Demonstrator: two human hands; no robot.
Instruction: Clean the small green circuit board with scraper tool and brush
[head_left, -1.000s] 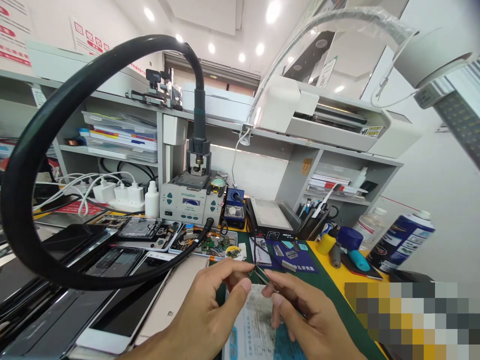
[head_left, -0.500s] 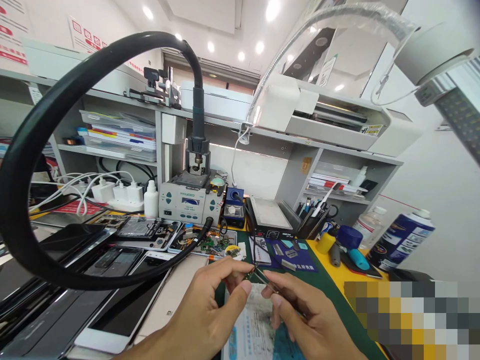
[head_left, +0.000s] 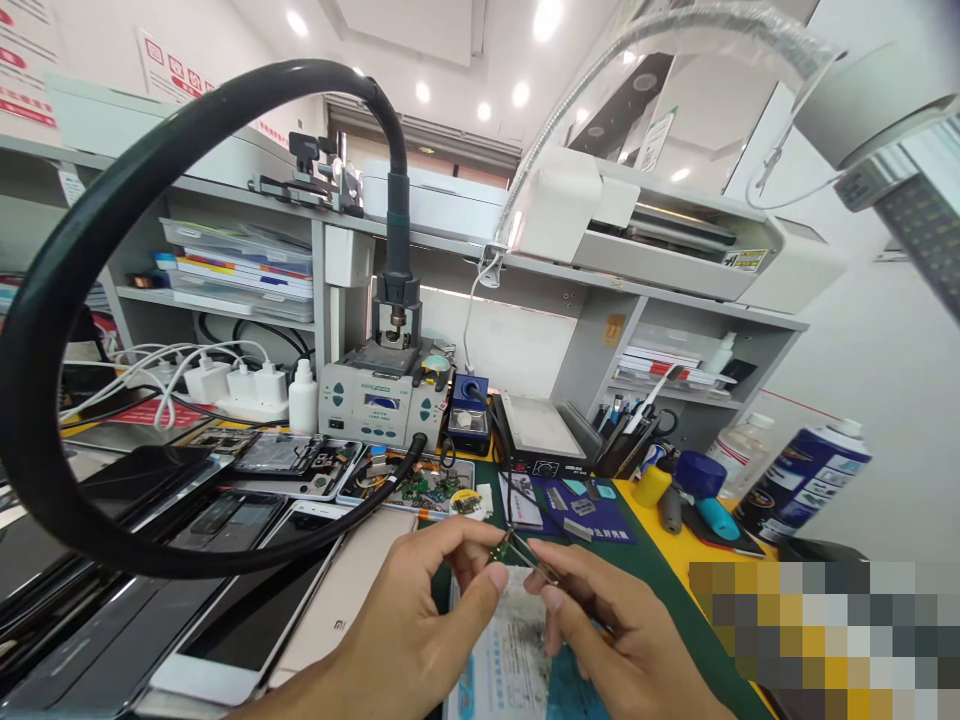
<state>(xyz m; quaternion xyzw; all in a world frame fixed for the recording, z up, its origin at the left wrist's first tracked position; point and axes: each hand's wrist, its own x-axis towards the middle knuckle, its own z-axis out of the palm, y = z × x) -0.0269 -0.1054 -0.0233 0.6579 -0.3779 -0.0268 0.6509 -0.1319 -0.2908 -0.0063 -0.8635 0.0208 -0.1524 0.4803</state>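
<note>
- Far to the left of the fingers, a thick black hose (head_left: 45, 330) loops up and over to the rework station (head_left: 382, 400) at the back of the bench.
- Below that loop, left of the left hand's fingers, lie several phones (head_left: 247, 600), some face down and some opened.
- The left hand (head_left: 405, 640) comes up from the bottom edge, palm turned inward, with thumb and forefinger curled forward and pressed together at their tips.
- Those fingertips (head_left: 491, 575) pinch a tiny component (head_left: 501, 548); it is too small to tell what it is.
- The component sits just above the left thumb tip, between the two hands, and touches the tip of the tweezers (head_left: 536, 562).
- The right hand (head_left: 622, 640) enters from the lower right, fingers folded around the tweezers, with the thumb and forefinger pinching the shafts; the tips point up and left toward the component.
- Beneath both sets of fingers lies a printed sheet (head_left: 510, 660) on the green mat (head_left: 660, 570).
- Well to the right of the right hand's fingers stands a blue spray can (head_left: 806, 480), with a blue-capped bottle (head_left: 697, 472) nearer.
</note>
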